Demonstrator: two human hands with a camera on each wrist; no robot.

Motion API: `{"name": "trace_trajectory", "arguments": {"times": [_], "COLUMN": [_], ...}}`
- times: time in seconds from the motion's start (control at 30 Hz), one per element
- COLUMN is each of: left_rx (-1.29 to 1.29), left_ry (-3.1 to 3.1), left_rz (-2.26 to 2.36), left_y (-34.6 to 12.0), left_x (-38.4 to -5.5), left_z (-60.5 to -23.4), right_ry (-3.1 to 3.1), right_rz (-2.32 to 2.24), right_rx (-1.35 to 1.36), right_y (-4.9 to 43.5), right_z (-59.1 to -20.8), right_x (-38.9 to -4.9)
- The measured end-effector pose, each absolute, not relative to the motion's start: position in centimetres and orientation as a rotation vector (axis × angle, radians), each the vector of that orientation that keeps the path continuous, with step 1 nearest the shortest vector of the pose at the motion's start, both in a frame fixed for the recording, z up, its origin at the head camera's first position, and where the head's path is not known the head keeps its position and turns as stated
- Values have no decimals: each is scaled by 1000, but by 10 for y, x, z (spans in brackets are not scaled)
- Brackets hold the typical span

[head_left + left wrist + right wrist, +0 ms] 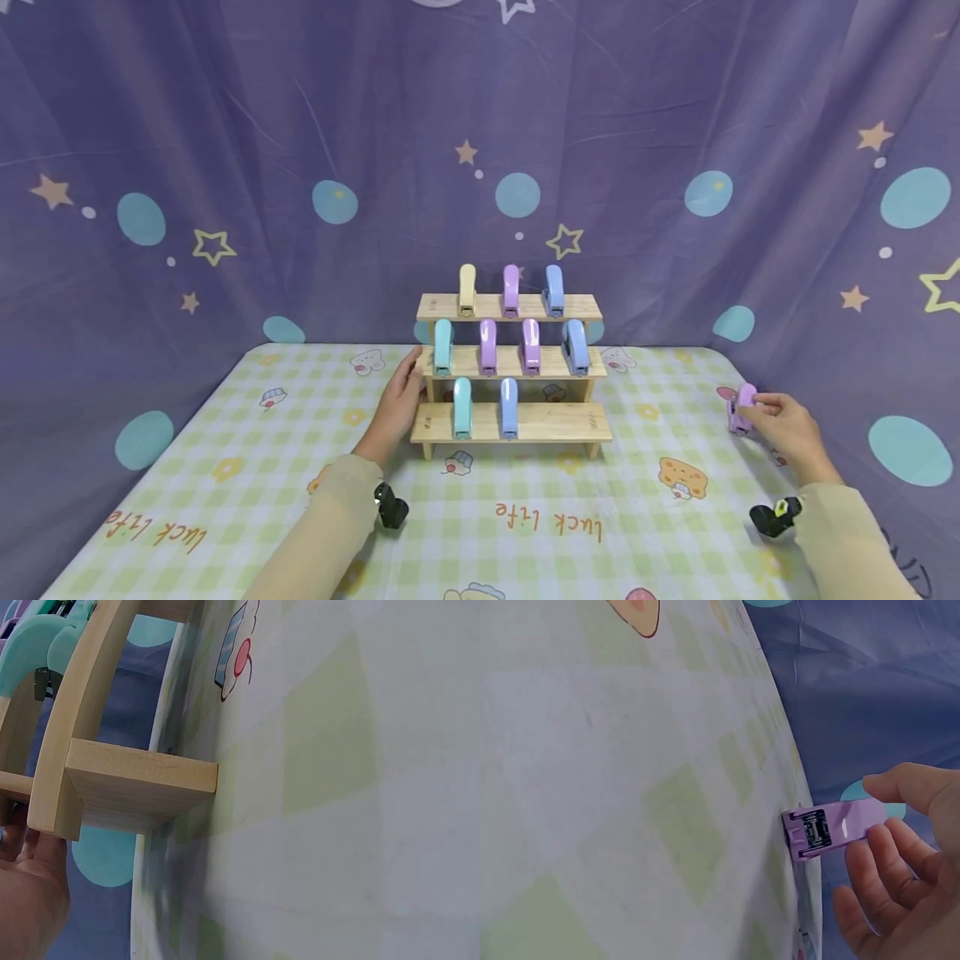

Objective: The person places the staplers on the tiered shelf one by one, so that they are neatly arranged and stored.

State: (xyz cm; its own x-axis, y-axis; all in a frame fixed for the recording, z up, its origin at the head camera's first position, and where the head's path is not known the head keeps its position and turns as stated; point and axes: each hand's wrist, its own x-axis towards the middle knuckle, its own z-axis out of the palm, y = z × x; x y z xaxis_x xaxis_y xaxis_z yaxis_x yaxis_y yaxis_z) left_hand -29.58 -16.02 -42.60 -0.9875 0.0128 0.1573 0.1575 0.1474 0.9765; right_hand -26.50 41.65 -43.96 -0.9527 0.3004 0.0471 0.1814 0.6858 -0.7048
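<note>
My right hand (787, 429) holds a purple stapler (743, 408) at the right side of the table. In the right wrist view the stapler (836, 826) stands on end, its front end low at the cloth, with thumb and fingertips at its upper end. My left hand (397, 404) touches the left side of a three-step wooden rack (558, 423), fingertips by the middle shelf; the left wrist view shows its fingers (30, 847) partly hidden behind the wood. Staplers stand on each step: yellow (467, 290), purple and blue on top; teal (443, 346), two purple and blue mid; teal and blue (509, 408) below.
A green-and-white checked cloth (645, 517) with printed cartoons covers the table. A purple curtain (420, 100) hangs behind it and at both sides. The rack stands toward the table's back, with the purple stapler some distance to its right.
</note>
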Motion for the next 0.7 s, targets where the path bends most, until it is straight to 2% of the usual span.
{"name": "trace_trajectory", "arguments": {"times": [0.4,0.7], "left_rx": [-155,-166], "left_ry": [-2308,-2296], "left_rz": [-1920,-1930], "left_y": [-160,-160], "left_x": [-297,-298], "left_z": [-431,-430], "right_ry": [-2637,-2684], "right_rz": [1480,1557], "right_rx": [-508,-497], "right_y": [420,423], "right_z": [-454,-455], "right_x": [-271,-269]}}
